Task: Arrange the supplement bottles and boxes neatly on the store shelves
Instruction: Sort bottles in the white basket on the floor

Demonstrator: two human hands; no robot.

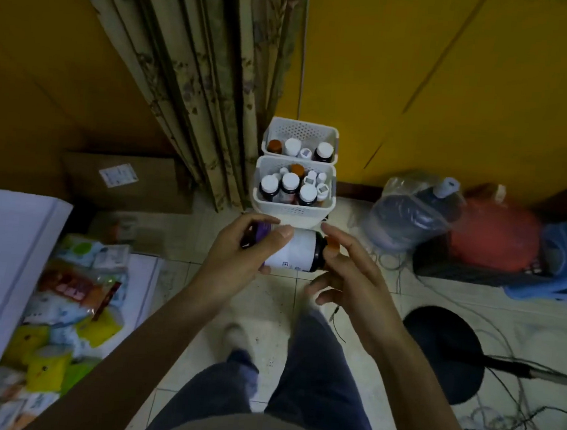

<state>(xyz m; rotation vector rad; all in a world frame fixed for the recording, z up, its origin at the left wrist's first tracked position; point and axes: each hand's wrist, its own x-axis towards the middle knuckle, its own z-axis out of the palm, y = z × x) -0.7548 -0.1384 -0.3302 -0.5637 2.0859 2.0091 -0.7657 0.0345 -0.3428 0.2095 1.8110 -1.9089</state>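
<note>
A dark supplement bottle with a white and purple label lies sideways in the air in front of me, above the floor. My left hand grips its left end, thumb across the label. My right hand touches the bottle's right end with thumb and forefinger, the other fingers loosely curled below. Just beyond stand two white perforated baskets. The near basket holds several bottles with white caps. The far basket holds several more, one with a brown cap.
A curtain hangs left of the baskets before a yellow wall. A cardboard box and a white shelf with packets are at left. A bagged water jug, red bag, black stool and cables lie at right.
</note>
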